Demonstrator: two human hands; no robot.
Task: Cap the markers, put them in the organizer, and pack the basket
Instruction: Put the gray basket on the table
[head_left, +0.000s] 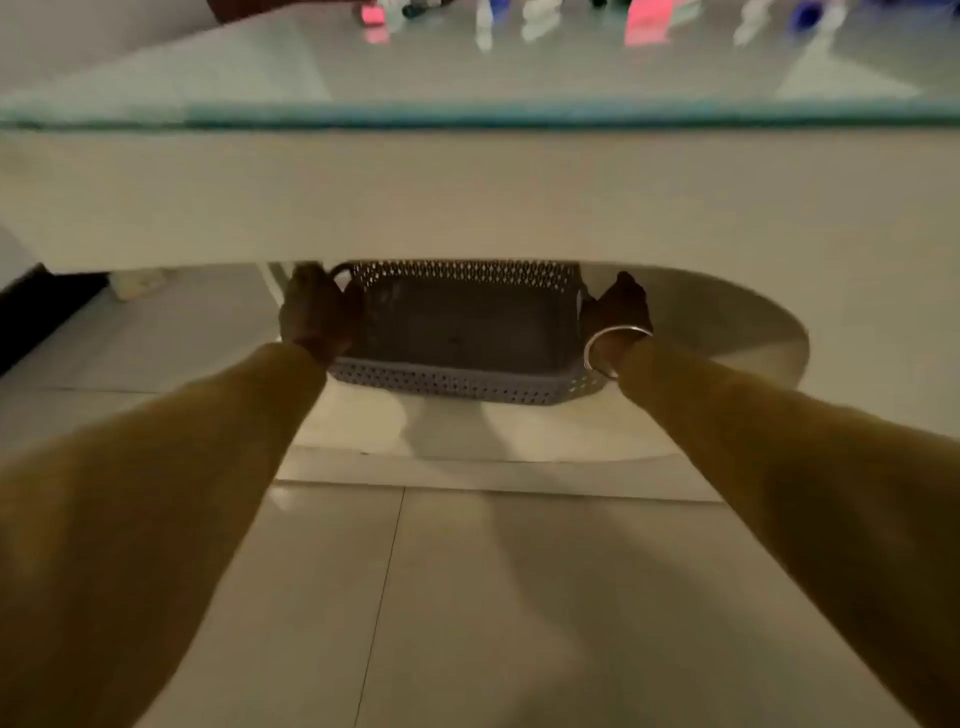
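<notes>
I read the fingers of the left hand (318, 309) as curled over the left end of the grey perforated plastic basket (457, 382), right beside its dark loop handle (340, 273). The right hand (618, 309) looks clamped on the opposite end wall, thumb toward the inside and the other fingers outside. The frame is dim and smeared, so I only get the backs of both hands and can't see how deep either hold goes. A silver bangle (597, 348) sits on the right wrist, just above the mustard-yellow sleeve (779, 467).

The basket rests on the round white lower platform (727, 322), tucked beneath the broad white table apron (467, 197), and I see nothing inside it. On the glass tabletop (467, 78) above stand blurred pink, white and blue items (647, 21). These may be the markers, though I can't confirm that.

My main worry is clearance. The far rim sits close under the apron, so lifting before drawing the basket toward me would likely knock it against the underside and jolt the table, and the upright items above could topple. I judge an uneven pull to be the second risk: thin perforated walls flex, and if one hand leads, the basket could twist and slip from the shallower hold onto the pale tiled floor (519, 597). The bangle could also catch on the rim. I would slide it out low and level, then raise it.
</notes>
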